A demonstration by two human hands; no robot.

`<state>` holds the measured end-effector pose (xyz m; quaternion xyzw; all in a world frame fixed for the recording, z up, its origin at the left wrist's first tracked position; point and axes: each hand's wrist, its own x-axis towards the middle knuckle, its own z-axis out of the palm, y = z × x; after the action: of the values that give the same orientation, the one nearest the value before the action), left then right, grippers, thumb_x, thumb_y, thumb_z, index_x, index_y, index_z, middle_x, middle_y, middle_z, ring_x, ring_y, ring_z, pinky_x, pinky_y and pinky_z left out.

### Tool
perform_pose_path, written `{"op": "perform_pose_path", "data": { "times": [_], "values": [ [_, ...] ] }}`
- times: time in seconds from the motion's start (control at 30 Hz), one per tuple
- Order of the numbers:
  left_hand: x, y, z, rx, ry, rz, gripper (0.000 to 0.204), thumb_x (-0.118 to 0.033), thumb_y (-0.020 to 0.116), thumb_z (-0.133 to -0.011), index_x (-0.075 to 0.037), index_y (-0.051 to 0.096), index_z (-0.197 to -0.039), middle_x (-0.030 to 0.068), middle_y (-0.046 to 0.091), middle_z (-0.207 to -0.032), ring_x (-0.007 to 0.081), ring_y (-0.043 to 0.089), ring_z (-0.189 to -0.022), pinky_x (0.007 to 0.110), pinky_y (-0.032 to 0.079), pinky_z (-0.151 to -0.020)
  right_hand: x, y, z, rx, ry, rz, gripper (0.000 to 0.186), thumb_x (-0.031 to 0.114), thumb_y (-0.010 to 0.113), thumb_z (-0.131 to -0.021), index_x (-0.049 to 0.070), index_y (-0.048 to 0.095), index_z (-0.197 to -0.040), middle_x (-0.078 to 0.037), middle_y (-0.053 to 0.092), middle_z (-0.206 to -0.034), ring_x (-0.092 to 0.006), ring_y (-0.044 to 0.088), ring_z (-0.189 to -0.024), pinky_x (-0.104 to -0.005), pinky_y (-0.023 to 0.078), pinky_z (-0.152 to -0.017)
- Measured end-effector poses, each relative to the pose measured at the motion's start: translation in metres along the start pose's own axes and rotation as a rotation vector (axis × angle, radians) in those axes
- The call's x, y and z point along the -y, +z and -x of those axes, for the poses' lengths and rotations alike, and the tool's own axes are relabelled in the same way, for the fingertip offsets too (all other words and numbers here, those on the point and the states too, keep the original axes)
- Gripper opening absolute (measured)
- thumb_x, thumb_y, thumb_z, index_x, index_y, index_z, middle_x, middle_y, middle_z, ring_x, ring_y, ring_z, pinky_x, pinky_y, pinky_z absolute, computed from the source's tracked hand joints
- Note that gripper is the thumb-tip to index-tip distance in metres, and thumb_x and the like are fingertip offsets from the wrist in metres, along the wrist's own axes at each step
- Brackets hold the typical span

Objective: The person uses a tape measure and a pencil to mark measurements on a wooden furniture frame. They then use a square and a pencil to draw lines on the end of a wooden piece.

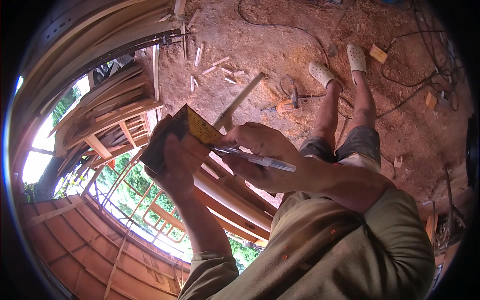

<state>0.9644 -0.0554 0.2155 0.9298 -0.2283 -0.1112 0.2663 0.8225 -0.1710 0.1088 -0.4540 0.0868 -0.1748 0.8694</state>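
My left hand [181, 162] is wrapped round a dark, flat-sided block [162, 149]. A yellow piece with dark ruler-like markings [196, 125], perhaps a measuring square, lies against the block's upper right side; I cannot tell how the two are joined. Closed round a slim pen [257, 158] with a clear end is my right hand [262, 142]. The pen's other end points left at the block's lower right edge, and whether it touches is hard to tell. Behind the hands a pale wooden strip [242, 99] slants up to the right.
An orange power drill [288, 104] lies on the sawdust-covered floor ahead, near my clogs [322, 73]. Dark cables [400, 107] wind across the right side. Small wood offcuts [218, 62] are scattered further left. Stacked boards [107, 102] fill the left, and long timbers [235, 202] lie below my hands.
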Motion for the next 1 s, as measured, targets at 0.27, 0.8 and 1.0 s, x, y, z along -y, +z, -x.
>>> {"op": "perform_pose_path", "data": {
  "times": [0.27,0.8,1.0],
  "values": [
    [0.002,0.000,-0.001,0.019,0.051,-0.002,0.034,-0.016,0.057,-0.095,0.012,0.067,-0.111,0.0193,0.069,-0.113,0.0259,0.066,-0.101,0.038,0.051,-0.090,-0.005,0.006,0.001,-0.032,-0.022,-0.025,0.026,0.003,0.068,-0.086,0.001,0.061,-0.111,-0.011,0.060,-0.082,-0.0261,0.062,-0.074,-0.0372,0.047,-0.065],
    [-0.001,0.002,0.000,-0.024,0.008,-0.057,0.040,-0.018,0.055,-0.092,0.014,0.066,-0.116,0.0214,0.071,-0.110,0.0269,0.067,-0.102,0.037,0.050,-0.095,-0.004,0.009,0.001,-0.058,-0.057,0.003,0.023,0.001,0.066,-0.088,0.003,0.061,-0.110,-0.009,0.059,-0.081,-0.0224,0.059,-0.071,-0.0354,0.045,-0.062],
    [0.001,0.002,0.002,-0.037,-0.004,0.006,0.037,-0.019,0.063,-0.094,0.011,0.065,-0.117,0.0175,0.069,-0.114,0.0240,0.066,-0.102,0.036,0.051,-0.092,-0.004,0.010,0.002,-0.067,-0.052,-0.003,0.023,0.002,0.068,-0.087,0.003,0.061,-0.109,-0.008,0.055,-0.077,-0.0222,0.057,-0.068,-0.0356,0.043,-0.061]
  ]
}}
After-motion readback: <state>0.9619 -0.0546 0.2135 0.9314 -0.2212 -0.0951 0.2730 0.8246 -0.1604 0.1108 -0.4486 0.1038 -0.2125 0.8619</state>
